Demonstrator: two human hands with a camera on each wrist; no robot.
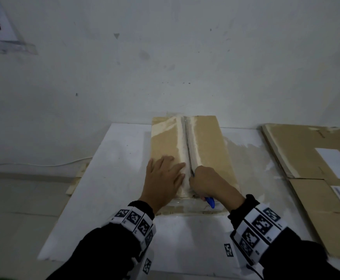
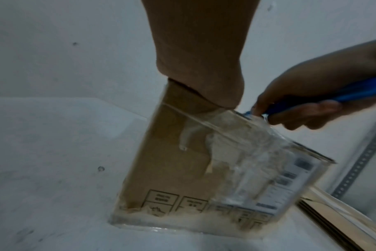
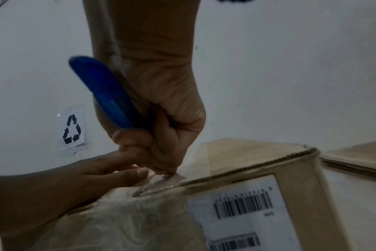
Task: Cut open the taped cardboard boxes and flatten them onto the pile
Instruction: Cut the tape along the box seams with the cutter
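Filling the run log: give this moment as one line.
left hand: flat on box top | right hand: grips blue knife, blade at seam's near end | flattened pile: right of box

Your head camera looks steeply down from above; the cardboard box point(image 1: 191, 156) lies toward 12 o'clock. Your left wrist camera sits low and close at the box's near end, facing 1 o'clock. Your right wrist camera, equally close, faces 11 o'clock. Both share the blue knife point(image 2: 324, 100).
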